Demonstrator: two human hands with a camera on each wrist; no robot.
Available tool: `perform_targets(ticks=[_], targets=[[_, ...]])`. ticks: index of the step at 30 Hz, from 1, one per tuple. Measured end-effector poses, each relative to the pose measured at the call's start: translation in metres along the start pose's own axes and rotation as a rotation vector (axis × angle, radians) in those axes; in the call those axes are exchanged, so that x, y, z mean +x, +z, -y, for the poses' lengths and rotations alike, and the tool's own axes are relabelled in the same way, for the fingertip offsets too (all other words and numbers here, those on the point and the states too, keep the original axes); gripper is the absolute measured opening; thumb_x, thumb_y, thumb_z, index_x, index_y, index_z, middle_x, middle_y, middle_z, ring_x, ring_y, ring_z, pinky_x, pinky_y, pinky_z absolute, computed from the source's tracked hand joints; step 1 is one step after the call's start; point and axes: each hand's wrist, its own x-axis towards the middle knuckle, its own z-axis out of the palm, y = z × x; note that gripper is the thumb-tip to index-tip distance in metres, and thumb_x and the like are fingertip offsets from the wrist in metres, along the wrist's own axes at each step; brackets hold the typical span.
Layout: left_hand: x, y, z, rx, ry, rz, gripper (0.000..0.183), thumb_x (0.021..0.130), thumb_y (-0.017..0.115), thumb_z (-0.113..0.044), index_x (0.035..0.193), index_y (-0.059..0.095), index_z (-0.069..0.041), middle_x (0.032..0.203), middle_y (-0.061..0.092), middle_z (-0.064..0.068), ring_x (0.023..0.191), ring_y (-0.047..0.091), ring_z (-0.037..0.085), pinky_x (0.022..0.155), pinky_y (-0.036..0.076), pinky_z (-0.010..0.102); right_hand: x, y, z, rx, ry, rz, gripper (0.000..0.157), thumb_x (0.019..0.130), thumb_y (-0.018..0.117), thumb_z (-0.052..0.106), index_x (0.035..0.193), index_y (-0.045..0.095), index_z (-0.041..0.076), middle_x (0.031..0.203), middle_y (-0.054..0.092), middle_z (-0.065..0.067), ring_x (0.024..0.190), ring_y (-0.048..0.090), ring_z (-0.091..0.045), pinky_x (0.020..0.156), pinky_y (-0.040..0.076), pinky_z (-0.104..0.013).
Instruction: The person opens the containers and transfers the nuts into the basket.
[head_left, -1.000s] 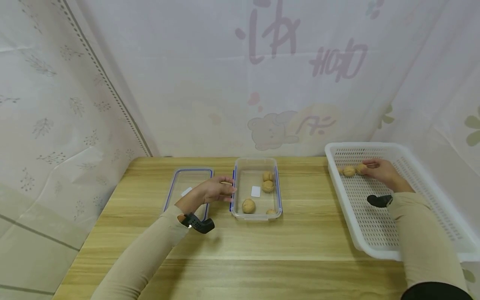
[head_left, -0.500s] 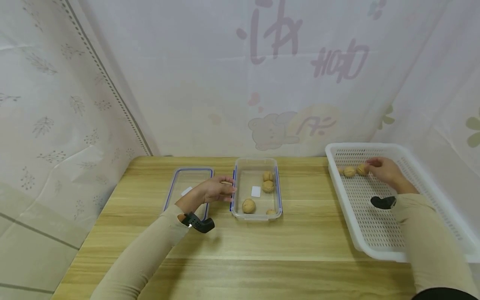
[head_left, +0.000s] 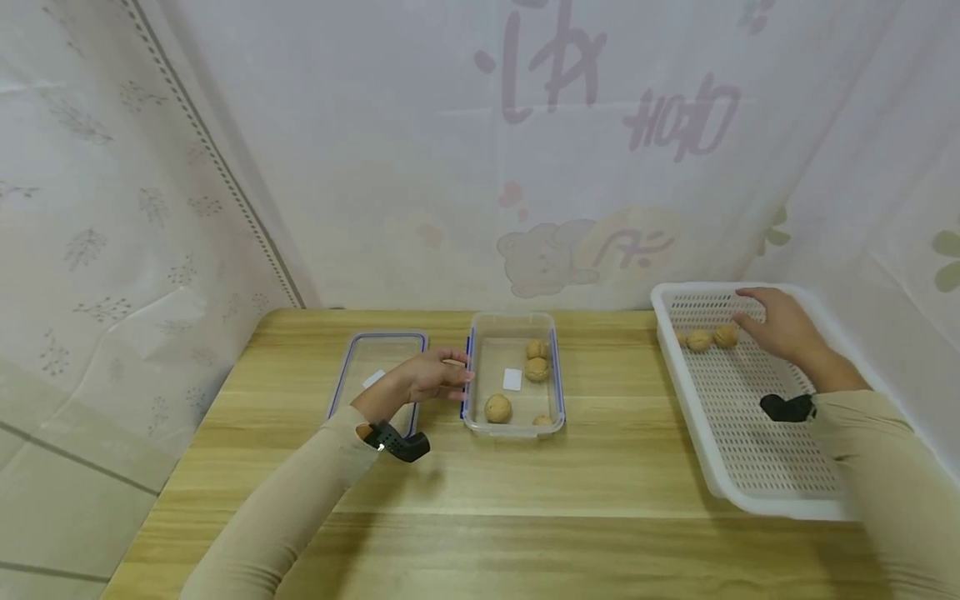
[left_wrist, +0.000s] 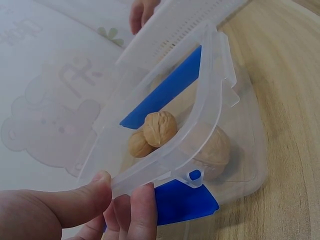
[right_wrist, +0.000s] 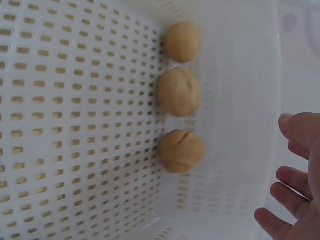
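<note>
Both hands are spread wide: left hand (head_left: 431, 379) lightly pinching the rim of the container (head_left: 489, 352), right hand (head_left: 783, 327) holding nothing, thumb and fingers apart over the basket (head_left: 750, 442). Beneath it all runs the wood-grain desk (head_left: 600, 475). That white basket takes its right side, three walnuts (head_left: 699, 340) lined along the far wall. Smaller, near the middle, sits the clear container with four nuts inside; left of it lies the lid (head_left: 372, 354), flat, partly behind the left wrist. Down to the smallest now, and the end walnut (right_wrist: 182, 151) looks the natural pick, with room beside it for fingertips. Come down from above, I'd say, and close thumb and fingers round its widest part; a sideways nudge could roll it into its neighbour. Over on the left, a light hold should do: hard pressure might tip that thin plastic.
</note>
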Motion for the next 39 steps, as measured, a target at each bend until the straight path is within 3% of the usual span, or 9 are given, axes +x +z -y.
perform_targets(ticks=[7, 13, 18, 27, 39], targets=[[0.001, 0.000, 0.000, 0.005, -0.001, -0.001, 0.047, 0.102, 0.055, 0.005, 0.144, 0.035, 0.009, 0.104, 0.051, 0.009, 0.085, 0.060, 0.016, 0.084, 0.063, 0.030, 0.002, -0.008, 0.025, -0.012, 0.002, 0.090, 0.069, 0.106, 0.057, 0.030, 0.152, 0.027, -0.012, 0.150, 0.019, -0.048, 0.136, 0.017, -0.068, 0.111, 0.016, -0.081], [0.000, 0.001, 0.000, 0.005, 0.004, -0.002, 0.047, 0.102, 0.055, 0.004, 0.144, 0.035, 0.009, 0.103, 0.052, 0.009, 0.085, 0.061, 0.016, 0.084, 0.063, 0.031, 0.005, -0.012, 0.052, -0.032, -0.008, 0.169, 0.081, 0.106, 0.052, 0.042, 0.158, 0.014, -0.006, 0.156, 0.002, -0.046, 0.142, 0.001, -0.065, 0.113, 0.005, -0.081], [-0.001, 0.001, 0.000, 0.009, 0.002, 0.002, 0.047, 0.102, 0.055, 0.004, 0.144, 0.034, 0.010, 0.103, 0.051, 0.009, 0.084, 0.060, 0.016, 0.083, 0.063, 0.030, 0.010, -0.012, 0.072, -0.060, -0.028, 0.226, 0.082, 0.106, 0.051, 0.045, 0.160, 0.011, -0.002, 0.157, 0.001, -0.044, 0.145, -0.004, -0.062, 0.112, 0.003, -0.082], [-0.002, 0.001, 0.000, 0.005, 0.009, 0.006, 0.049, 0.102, 0.055, 0.005, 0.145, 0.033, 0.011, 0.103, 0.052, 0.009, 0.084, 0.060, 0.016, 0.081, 0.064, 0.029, 0.020, -0.003, 0.106, -0.090, -0.110, 0.267, 0.080, 0.105, 0.054, 0.045, 0.161, 0.016, 0.001, 0.160, 0.005, -0.040, 0.147, -0.002, -0.059, 0.109, 0.004, -0.085], [-0.003, 0.002, 0.000, -0.003, 0.020, 0.007, 0.048, 0.101, 0.056, 0.006, 0.143, 0.034, 0.011, 0.103, 0.052, 0.010, 0.082, 0.060, 0.015, 0.078, 0.064, 0.027, 0.034, 0.012, 0.159, -0.092, -0.185, 0.325, 0.078, 0.104, 0.056, 0.045, 0.162, 0.021, 0.006, 0.165, 0.003, -0.031, 0.151, -0.004, -0.049, 0.116, 0.000, -0.078]])
